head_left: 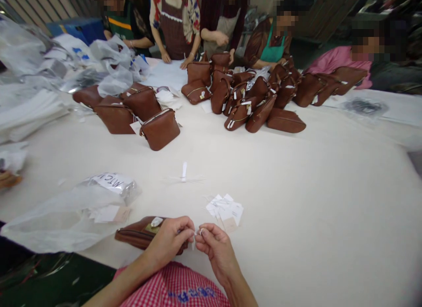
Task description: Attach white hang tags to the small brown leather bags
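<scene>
Close to my body at the table's front edge, a brown handbag (135, 236) lies on its side, its zipper and a small white wrapped piece facing up. My left hand (173, 234) rests over the bag's right end with its fingers pinched. Just right of it, my right hand (214, 245) also pinches, fingertips nearly touching the left ones. Between them shows a thin white string (194, 244), partly covered by the fingers. Beyond my right hand lies a small pile of white and beige paper tags (226, 210) with strings.
A clear plastic bag (62, 219) with labels lies left. Further out is a white strip (184, 171). Several brown handbags (161, 130) stand left of centre, more brown handbags (260, 100) at the back. Plastic wrapping (29, 87) heaps far left. Several people stand or sit across the table.
</scene>
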Motion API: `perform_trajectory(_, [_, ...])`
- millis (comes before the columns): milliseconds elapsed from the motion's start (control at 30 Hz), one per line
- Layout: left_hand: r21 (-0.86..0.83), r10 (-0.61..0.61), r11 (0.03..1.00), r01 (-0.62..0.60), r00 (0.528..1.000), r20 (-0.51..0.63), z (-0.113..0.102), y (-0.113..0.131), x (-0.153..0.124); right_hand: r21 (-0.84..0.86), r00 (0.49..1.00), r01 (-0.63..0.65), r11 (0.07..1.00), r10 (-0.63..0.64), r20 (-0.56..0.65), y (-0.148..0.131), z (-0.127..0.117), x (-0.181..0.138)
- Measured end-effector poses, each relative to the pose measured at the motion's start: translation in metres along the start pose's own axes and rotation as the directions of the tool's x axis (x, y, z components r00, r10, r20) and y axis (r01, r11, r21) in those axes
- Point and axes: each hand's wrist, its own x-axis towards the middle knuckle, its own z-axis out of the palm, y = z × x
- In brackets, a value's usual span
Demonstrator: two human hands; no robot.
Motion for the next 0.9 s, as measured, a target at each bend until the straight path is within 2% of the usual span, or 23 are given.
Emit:
perform_trajectory(100, [-0.026, -0.006, 1.000, 0.007, 1.000, 0.008, 0.004, 0.002, 0.000, 0.097, 0.998, -0.056, 0.994, 0.056, 0.003, 0.004, 0.000, 0.001])
perform_trajectory(267, [-0.054, -0.054, 0.997, 0.053, 0.998, -0.019, 0.005, 0.002, 0.003, 0.122, 0.999, -0.039, 0.992, 0.034, 0.040, 0.004, -0.001, 0.000])
perform_trajectory(433, [0.035, 0.036, 0.999, -0.033, 0.994, -0.099, 0.007, -0.002, 0.005, 0.139, 0.999, -0.018, 0.990, 0.013, 0.035, 0.009, 0.003, 0.000])
perform_trajectory(567, [-0.059, -0.023, 0.998, 0.017, 0.993, -0.115, 0.010, -0.007, 0.008, 0.182, 1.000, -0.021, 0.983, 0.018, 0.016, 0.014, 0.007, -0.001])
perform_trajectory(667, [-0.097, -0.018, 0.995, 0.003, 0.987, -0.158, 0.009, -0.007, 0.011, 0.187, 1.000, 0.004, 0.982, -0.006, 0.009, 0.014, 0.010, -0.003])
perform_trajectory(800, [-0.102, 0.010, 0.994, -0.029, 0.984, -0.180, 0.008, -0.005, 0.010, 0.180, 0.999, 0.034, 0.983, -0.035, 0.006, 0.013, 0.010, -0.003])
perform_trajectory(900, [-0.046, 0.034, 0.998, -0.044, 0.983, -0.183, 0.011, -0.002, 0.006, 0.169, 0.999, 0.050, 0.984, -0.053, 0.012, 0.013, 0.008, -0.003])
